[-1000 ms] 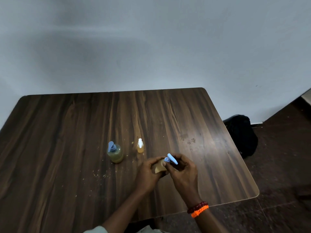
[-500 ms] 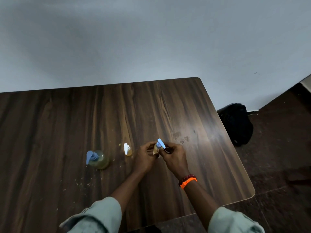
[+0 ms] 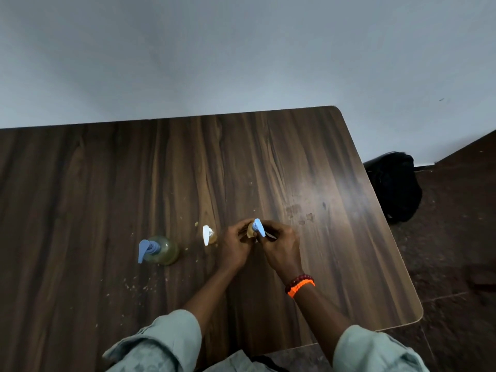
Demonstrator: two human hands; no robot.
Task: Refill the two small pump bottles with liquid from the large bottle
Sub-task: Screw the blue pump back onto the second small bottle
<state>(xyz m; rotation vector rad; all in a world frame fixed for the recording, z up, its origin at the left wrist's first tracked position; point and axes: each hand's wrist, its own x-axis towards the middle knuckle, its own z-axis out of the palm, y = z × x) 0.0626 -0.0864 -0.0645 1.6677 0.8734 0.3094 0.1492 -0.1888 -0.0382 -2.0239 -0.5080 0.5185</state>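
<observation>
From my head camera, looking down, both my hands meet over the middle of the desk (image 3: 295, 162), a little toward its right side. My left hand (image 3: 234, 249) curls round the body of a small pump bottle (image 3: 251, 230), holding it steady, while my right hand (image 3: 280, 247) pinches at its light blue pump top (image 3: 259, 227); I judge I am working the top on its thread, either loosening it for filling or closing it up (which of the two I cannot tell from here). I keep the bottle low, just over the desk or on it, so any drip lands there and the grip has support. Just left of my left hand stands the second small bottle (image 3: 212, 236) with its white pump (image 3: 206, 234), upright and apart from my fingers, amber liquid showing in it. Farther left stands the large bottle (image 3: 164, 250), rounded and yellowish, its blue pump (image 3: 146, 249) in place with the spout pointing toward me; it is well within reach, which suits pouring from it. Crumbs or flecks lie scattered on the wood near the bottles. On my right wrist sit a dark red bead bracelet (image 3: 298, 280) and an orange band (image 3: 301, 287). Off the desk to the far right, a black bag (image 3: 394, 186) rests on the floor against the wall.
</observation>
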